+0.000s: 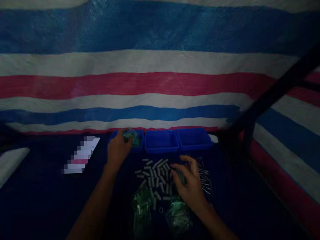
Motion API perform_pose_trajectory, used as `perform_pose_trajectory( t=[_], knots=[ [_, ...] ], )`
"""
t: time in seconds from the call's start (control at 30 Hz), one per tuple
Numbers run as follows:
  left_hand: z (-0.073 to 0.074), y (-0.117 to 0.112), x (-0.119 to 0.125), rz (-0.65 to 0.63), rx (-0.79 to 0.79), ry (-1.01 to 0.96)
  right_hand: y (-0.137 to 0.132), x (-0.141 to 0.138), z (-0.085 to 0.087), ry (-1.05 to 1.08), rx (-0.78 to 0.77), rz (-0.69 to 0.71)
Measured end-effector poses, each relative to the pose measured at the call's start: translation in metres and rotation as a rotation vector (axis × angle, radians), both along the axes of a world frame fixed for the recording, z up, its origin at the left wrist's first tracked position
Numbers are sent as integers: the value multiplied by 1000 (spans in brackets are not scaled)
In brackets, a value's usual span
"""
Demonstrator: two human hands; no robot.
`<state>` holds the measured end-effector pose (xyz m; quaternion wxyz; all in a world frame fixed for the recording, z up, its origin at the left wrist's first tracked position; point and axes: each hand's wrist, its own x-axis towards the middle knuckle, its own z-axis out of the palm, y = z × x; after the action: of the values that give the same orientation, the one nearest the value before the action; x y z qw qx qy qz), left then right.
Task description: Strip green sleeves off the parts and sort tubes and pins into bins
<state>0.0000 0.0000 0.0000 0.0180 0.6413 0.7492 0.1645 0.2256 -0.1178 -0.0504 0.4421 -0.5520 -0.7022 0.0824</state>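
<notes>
My left hand (119, 148) reaches to the leftmost of three blue bins (161, 141) and is closed on a small greenish clear packet (132, 136) at the bin's rim. My right hand (190, 182) rests on the dark table with its fingers curled over the edge of a pile of several small grey cylinders (155, 176); what it holds, if anything, is hidden. A bunch of thin metal pins (205, 178) lies just right of that hand. Two greenish clear bags (177, 214) lie near the front, between my forearms.
A striped blue, white and red tarp (158, 81) hangs behind the bins. A dark bar (275, 93) slants down at the right. A white flat object (8, 165) lies at far left, and a blurred-out card (82, 155) sits left of the bins.
</notes>
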Motion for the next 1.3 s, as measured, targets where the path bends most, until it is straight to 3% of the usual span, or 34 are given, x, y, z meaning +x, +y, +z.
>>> perform_pose_trajectory(
  t=[0.17, 0.33, 0.6, 0.77, 0.9, 1.0, 1.13, 1.3],
  knots=[
    [-13, -8, 18, -116, 3, 161, 5, 4, -2, 34, -19, -49],
    [-17, -12, 8, -122, 60, 180, 7, 6, -4, 63, -96, -62],
    [-21, -6, 0, -79, 110, -88, 12, 9, -6, 116, -204, -49],
    [-21, 1, -4, -114, 102, -6, 14, 8, -10, 107, -188, -52],
    [-25, -12, -2, -175, 295, 7, 16, 11, -6, 102, -169, -50],
    [-34, -45, 13, -330, 390, -76, 20, 20, -3, 111, -140, -78],
    [-42, -92, 36, -767, 167, -220, 27, 34, -2, 141, -126, -137],
    [-34, -114, 50, -896, 28, -219, 28, 37, 1, 92, -119, -146]
  ],
)
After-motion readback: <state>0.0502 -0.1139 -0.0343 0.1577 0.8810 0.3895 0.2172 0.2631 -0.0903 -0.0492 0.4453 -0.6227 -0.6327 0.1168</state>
